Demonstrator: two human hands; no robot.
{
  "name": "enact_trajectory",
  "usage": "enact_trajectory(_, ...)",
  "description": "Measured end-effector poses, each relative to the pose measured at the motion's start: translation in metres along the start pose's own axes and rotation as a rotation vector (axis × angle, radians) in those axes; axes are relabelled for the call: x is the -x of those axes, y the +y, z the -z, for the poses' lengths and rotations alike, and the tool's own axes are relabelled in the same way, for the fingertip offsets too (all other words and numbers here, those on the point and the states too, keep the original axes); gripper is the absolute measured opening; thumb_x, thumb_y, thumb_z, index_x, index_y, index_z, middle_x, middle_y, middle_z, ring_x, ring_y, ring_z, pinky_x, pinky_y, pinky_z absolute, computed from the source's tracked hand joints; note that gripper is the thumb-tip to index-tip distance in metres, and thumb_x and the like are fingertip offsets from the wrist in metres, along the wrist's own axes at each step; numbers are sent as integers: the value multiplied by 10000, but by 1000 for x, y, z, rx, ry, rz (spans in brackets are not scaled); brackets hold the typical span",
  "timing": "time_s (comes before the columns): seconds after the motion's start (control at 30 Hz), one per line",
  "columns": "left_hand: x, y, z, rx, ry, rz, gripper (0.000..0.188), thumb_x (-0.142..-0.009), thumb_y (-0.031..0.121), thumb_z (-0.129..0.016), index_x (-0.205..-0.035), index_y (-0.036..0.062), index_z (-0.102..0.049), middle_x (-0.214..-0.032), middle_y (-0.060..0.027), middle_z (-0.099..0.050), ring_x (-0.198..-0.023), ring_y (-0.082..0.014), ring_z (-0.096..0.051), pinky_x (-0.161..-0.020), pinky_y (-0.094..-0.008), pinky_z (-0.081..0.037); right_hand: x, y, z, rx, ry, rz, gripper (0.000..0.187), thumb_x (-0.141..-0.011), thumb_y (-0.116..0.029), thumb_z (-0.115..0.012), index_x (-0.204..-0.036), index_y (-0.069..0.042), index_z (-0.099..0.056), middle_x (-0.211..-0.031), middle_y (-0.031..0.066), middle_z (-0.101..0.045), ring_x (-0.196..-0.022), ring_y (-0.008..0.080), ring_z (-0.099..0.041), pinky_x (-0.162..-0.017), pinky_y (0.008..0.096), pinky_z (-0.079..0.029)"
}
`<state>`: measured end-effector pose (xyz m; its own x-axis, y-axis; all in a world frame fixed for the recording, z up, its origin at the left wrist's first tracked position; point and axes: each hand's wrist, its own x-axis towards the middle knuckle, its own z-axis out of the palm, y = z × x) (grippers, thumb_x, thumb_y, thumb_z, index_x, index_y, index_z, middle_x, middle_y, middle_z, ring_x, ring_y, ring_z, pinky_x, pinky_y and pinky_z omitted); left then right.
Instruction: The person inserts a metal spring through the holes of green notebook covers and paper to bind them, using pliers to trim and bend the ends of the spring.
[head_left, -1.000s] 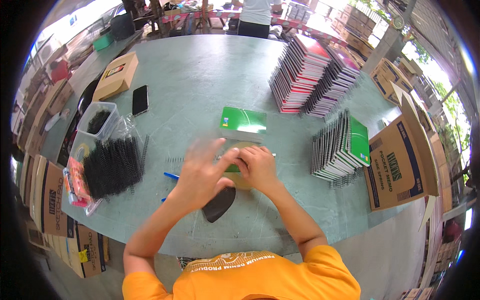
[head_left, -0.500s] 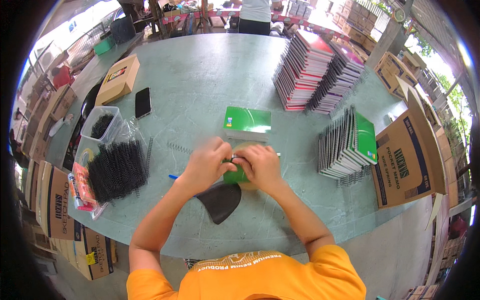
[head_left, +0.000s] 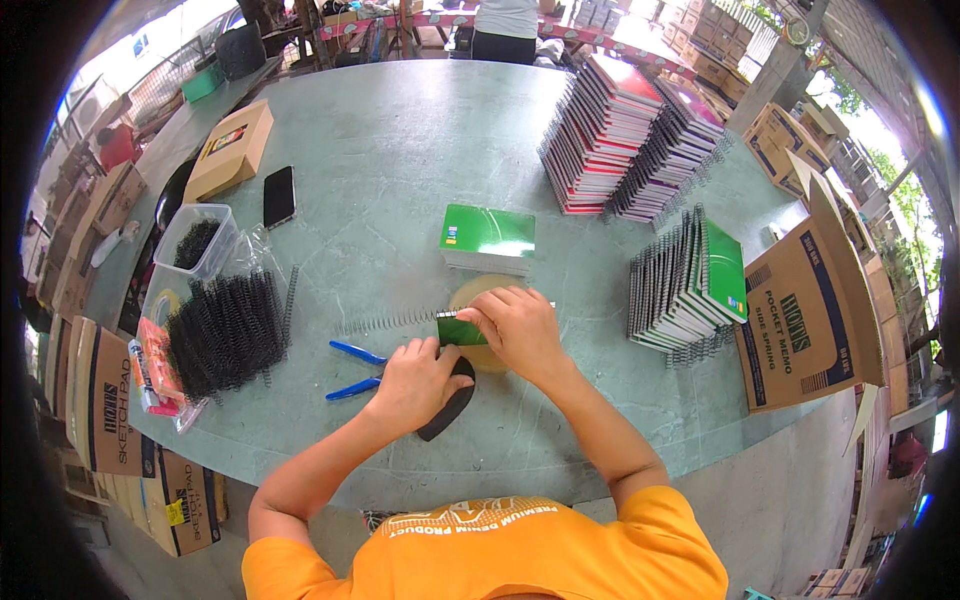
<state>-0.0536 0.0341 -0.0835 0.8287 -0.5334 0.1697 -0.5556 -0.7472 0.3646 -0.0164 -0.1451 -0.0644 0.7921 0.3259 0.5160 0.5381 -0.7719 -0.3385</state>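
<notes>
A small green-covered notebook (head_left: 458, 332) lies in front of me, partly hidden by my hands. My right hand (head_left: 515, 328) grips it at its upper edge, thumb on the cover. A loose spiral wire coil (head_left: 388, 321) stretches left from that edge. My left hand (head_left: 415, 385) rests just below and left of the notebook, thumb apart from the fingers; whether it touches the cover I cannot tell. Blue-handled pliers (head_left: 355, 387) lie beside it, their head hidden under the hand. A black curved pad (head_left: 450, 412) shows beneath that hand, and a tan round disc (head_left: 470, 292) lies under the notebook.
Beyond lies a stack of green covers and pages (head_left: 488, 235). Bound green notebooks (head_left: 690, 285) stand right, before a cardboard box (head_left: 810, 315); red (head_left: 600, 140) and purple stacks rise behind. Left are black coils (head_left: 225, 330), a plastic tub (head_left: 197, 243) and a phone (head_left: 280, 197).
My left hand has left the notebook's upper edge and come down toward me, over the pliers. The pliers' handles have swung apart into view. My right hand stays on the notebook.
</notes>
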Motion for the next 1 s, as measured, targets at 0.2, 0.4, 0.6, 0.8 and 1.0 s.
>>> enact_trajectory(0.2, 13, -24, -23, 96, -134, 70, 511, -719, 222, -728, -1138, 45, -496, -930, -164, -551, -912, -361, -522, -801, -444, -441, 1, 5, -11, -52, 200, -23, 148, -767, -243, -672, -815, -106, -641, -774, 33, -651, -752, 238, -615, -667, 351, -433)
enact_trajectory(0.4, 23, -29, -24, 291, -25, 73, 481, -711, 137, -731, -1136, 88, -510, -892, -167, -505, -855, -355, -540, -730, -430, -463, -3, -2, -7, -190, 104, -92, 119, -732, -146, -686, -836, -105, -643, -793, 28, -658, -770, 221, -623, -680, 346, -435)
enact_trajectory(0.6, -15, 12, 66, 319, 506, -39, 365, -753, 74, -659, -1101, 141, -571, -876, -148, -497, -830, -339, -544, -720, -418, -465, -4, 2, 14, -254, -18, -195, 141, -724, -115, -703, -847, -80, -644, -827, 57, -670, -764, 223, -629, -678, 341, -462)
enact_trajectory(0.8, -16, 1, 27, 155, 200, -123, 341, -725, 16, -639, -1049, 124, -628, -851, -109, -554, -821, -283, -587, -699, -365, -490, 16, 48, 36, -770, -212, -435, 240, -737, -61, -730, -965, -32, -660, -871, 48, -687, -800, 109, -620, -700, 243, -476)
enact_trajectory(1.0, -32, 4, 43, 150, 203, -1, 354, -696, -4, -648, -1031, 109, -635, -905, -122, -574, -859, -301, -571, -737, -367, -489, 40, 41, 6, -1060, 45, -562, 259, -774, -77, -723, -1021, -19, -673, -914, 33, -683, -811, 77, -596, -705, 221, -481)
